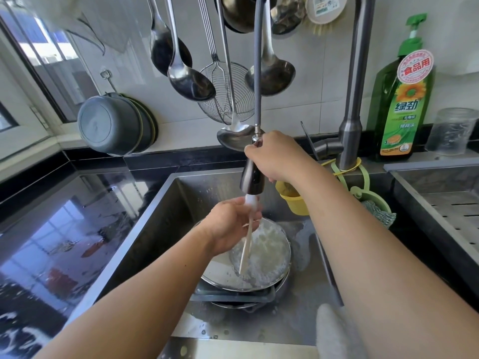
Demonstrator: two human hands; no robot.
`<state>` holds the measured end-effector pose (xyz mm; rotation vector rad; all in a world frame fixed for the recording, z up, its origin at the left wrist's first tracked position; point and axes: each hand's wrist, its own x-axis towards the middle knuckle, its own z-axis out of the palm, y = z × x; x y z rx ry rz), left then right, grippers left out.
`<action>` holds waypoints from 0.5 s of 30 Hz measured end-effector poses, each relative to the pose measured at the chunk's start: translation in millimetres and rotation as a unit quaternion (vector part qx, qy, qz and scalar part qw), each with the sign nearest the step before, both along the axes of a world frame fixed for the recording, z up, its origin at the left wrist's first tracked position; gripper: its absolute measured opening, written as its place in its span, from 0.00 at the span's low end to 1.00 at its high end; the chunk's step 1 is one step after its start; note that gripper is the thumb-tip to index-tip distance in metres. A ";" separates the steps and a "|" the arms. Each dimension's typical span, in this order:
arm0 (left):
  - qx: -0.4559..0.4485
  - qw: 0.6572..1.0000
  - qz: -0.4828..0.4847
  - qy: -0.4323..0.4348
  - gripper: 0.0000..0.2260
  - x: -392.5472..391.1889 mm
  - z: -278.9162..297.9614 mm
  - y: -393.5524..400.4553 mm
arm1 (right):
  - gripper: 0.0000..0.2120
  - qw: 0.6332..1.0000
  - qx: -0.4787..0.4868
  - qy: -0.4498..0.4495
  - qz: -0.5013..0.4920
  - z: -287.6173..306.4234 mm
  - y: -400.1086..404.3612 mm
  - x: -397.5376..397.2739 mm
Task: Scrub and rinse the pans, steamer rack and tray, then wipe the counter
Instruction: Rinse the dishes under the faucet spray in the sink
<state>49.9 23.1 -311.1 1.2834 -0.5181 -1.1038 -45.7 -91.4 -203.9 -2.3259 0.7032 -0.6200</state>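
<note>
Progress: I judged rinsing early; foamy pans (pixel 259 255) and tray (pixel 233 297) stacked in sink (pixel 160 229); counter (pixel 64 229) wet, unwiped.
Grip: right hand (pixel 277 156) clasped sprayer (pixel 252 174); left hand (pixel 233 229) pinched chopsticks (pixel 246 247).

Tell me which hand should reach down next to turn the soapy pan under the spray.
Left. The left hand is low over the soapy pan, holding only thin chopsticks. The right hand has its grip on the pull-out sprayer and must keep aiming it.

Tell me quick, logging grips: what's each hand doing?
Left hand: holds chopsticks under the spray.
Right hand: grips the pull-out sprayer head.
</note>
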 end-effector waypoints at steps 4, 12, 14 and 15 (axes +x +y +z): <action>0.013 1.000 0.000 -0.027 0.06 -0.8 -2.4 -2.5 | 0.12 1.000 -0.003 0.002 -0.002 0.4 0.1 -1.7; 0.058 0.989 0.087 -0.107 0.10 2.7 3.8 -7.6 | 0.12 0.999 -0.008 0.036 -0.002 10.4 -3.7 -11.5; 0.060 0.986 0.089 -0.125 0.11 1.6 11.6 -4.5 | 0.13 0.999 -0.007 0.033 -0.006 9.0 -8.0 -13.5; 0.065 0.983 0.091 -0.142 0.12 1.2 14.2 -2.4 | 0.14 0.999 -0.006 0.033 -0.011 8.4 -11.8 -15.8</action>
